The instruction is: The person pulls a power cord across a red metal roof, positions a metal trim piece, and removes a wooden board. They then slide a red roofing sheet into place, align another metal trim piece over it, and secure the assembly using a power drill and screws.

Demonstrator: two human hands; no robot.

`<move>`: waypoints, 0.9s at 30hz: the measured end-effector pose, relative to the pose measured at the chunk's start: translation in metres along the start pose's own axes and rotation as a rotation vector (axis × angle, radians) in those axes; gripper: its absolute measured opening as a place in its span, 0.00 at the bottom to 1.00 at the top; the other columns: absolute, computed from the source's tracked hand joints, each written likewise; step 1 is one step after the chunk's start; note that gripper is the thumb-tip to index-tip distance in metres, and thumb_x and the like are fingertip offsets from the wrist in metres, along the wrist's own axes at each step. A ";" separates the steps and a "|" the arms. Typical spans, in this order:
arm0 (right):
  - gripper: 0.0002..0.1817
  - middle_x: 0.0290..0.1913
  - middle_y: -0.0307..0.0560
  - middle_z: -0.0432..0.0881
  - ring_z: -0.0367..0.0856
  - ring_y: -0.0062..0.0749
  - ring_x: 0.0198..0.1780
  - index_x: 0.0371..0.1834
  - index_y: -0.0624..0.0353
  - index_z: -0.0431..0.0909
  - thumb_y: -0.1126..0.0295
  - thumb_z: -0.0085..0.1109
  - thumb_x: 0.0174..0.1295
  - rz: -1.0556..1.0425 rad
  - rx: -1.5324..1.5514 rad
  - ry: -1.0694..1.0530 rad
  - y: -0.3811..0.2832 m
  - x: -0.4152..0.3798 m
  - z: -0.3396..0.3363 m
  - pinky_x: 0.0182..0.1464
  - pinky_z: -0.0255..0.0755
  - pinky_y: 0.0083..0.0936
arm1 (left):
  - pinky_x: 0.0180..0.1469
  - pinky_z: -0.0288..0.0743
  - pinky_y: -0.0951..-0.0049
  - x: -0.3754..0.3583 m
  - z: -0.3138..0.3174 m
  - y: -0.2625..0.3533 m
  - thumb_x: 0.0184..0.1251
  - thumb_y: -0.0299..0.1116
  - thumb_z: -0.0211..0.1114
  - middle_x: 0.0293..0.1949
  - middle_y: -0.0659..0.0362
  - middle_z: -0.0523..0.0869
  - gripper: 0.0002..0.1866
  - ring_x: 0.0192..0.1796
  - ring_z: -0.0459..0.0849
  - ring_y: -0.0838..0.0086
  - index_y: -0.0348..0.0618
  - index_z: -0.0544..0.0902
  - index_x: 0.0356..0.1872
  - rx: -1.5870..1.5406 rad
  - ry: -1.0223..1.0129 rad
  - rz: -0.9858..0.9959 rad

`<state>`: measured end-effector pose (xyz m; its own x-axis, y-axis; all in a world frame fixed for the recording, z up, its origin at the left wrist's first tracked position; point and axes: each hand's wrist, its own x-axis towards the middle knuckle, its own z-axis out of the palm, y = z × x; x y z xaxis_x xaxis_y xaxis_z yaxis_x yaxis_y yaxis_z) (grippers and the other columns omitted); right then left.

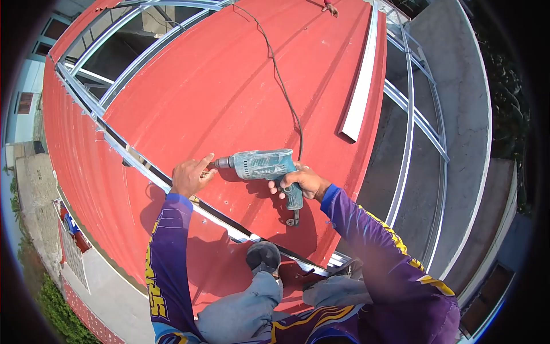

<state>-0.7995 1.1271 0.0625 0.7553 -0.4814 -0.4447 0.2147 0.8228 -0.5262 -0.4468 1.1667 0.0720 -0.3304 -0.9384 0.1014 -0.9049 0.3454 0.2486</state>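
Note:
A teal power drill (260, 165) lies level above the red metal roofing sheet (223, 114), its chuck pointing left. My right hand (303, 180) is wrapped round the drill's handle, with a finger near the trigger. At the front of the chuck is my left hand (192, 176), thumb and fingers closed together by the tip. Whatever small piece sits between those fingers is too small to make out. From the drill a dark power cord (281, 80) runs up across the sheet.
A long white metal channel (364, 80) lies on the sheet's right side. Silver framing (409, 114) borders openings on the right and upper left. A narrow gap runs diagonally by my shoe (263, 255). Another person's hand (330, 8) rests at the top edge.

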 end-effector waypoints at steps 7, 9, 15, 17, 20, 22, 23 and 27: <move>0.24 0.43 0.54 0.83 0.84 0.37 0.41 0.56 0.67 0.74 0.82 0.54 0.52 0.012 0.113 -0.061 0.019 0.011 -0.019 0.37 0.82 0.28 | 0.26 0.74 0.60 -0.004 0.011 -0.010 0.53 0.27 0.72 0.22 0.58 0.81 0.21 0.25 0.82 0.64 0.46 0.81 0.50 -0.024 0.040 0.080; 0.24 0.43 0.54 0.83 0.84 0.37 0.42 0.56 0.67 0.74 0.81 0.54 0.52 0.017 0.140 -0.061 0.022 0.010 -0.021 0.37 0.82 0.28 | 0.27 0.74 0.60 -0.005 0.010 -0.011 0.50 0.24 0.72 0.23 0.58 0.83 0.22 0.27 0.83 0.64 0.45 0.81 0.50 0.011 -0.012 0.058; 0.25 0.46 0.54 0.83 0.84 0.38 0.44 0.58 0.69 0.72 0.78 0.55 0.53 0.039 0.251 -0.092 0.027 0.011 -0.030 0.38 0.83 0.29 | 0.30 0.76 0.60 -0.007 0.017 -0.020 0.50 0.20 0.68 0.25 0.58 0.83 0.20 0.28 0.83 0.63 0.43 0.80 0.48 -0.022 0.084 0.020; 0.27 0.44 0.56 0.82 0.83 0.39 0.43 0.59 0.72 0.70 0.76 0.55 0.53 0.030 0.263 -0.081 0.028 0.010 -0.030 0.36 0.83 0.27 | 0.30 0.77 0.60 -0.006 0.015 -0.019 0.50 0.19 0.67 0.26 0.57 0.83 0.20 0.29 0.83 0.62 0.42 0.80 0.47 0.005 0.072 0.074; 0.26 0.44 0.54 0.82 0.84 0.38 0.44 0.59 0.71 0.70 0.76 0.56 0.54 0.035 0.297 -0.089 0.034 0.009 -0.034 0.37 0.84 0.28 | 0.31 0.77 0.60 -0.006 0.011 -0.017 0.50 0.19 0.66 0.27 0.57 0.83 0.18 0.30 0.83 0.62 0.43 0.80 0.45 0.063 0.030 0.071; 0.25 0.45 0.53 0.81 0.84 0.39 0.45 0.59 0.70 0.70 0.75 0.56 0.56 0.038 0.346 -0.084 0.038 0.009 -0.033 0.38 0.86 0.29 | 0.31 0.77 0.60 -0.007 0.008 -0.013 0.50 0.19 0.66 0.27 0.57 0.83 0.18 0.30 0.84 0.62 0.43 0.80 0.45 0.087 0.048 0.041; 0.25 0.45 0.53 0.81 0.84 0.39 0.45 0.59 0.70 0.70 0.75 0.56 0.56 0.038 0.345 -0.087 0.038 0.007 -0.032 0.38 0.86 0.29 | 0.31 0.77 0.60 -0.007 0.007 -0.012 0.50 0.19 0.65 0.27 0.56 0.83 0.17 0.30 0.84 0.62 0.43 0.80 0.44 0.106 0.068 0.014; 0.25 0.46 0.55 0.80 0.84 0.42 0.48 0.59 0.72 0.68 0.76 0.57 0.56 0.015 0.582 -0.173 0.039 0.001 -0.030 0.40 0.87 0.33 | 0.30 0.76 0.59 -0.008 0.013 -0.016 0.56 0.22 0.65 0.25 0.55 0.83 0.12 0.29 0.84 0.61 0.43 0.79 0.43 0.127 0.215 -0.050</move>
<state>-0.8092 1.1499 0.0195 0.8401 -0.4523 -0.2995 0.4696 0.8827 -0.0160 -0.4330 1.1683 0.0551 -0.2322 -0.9260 0.2977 -0.9497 0.2820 0.1364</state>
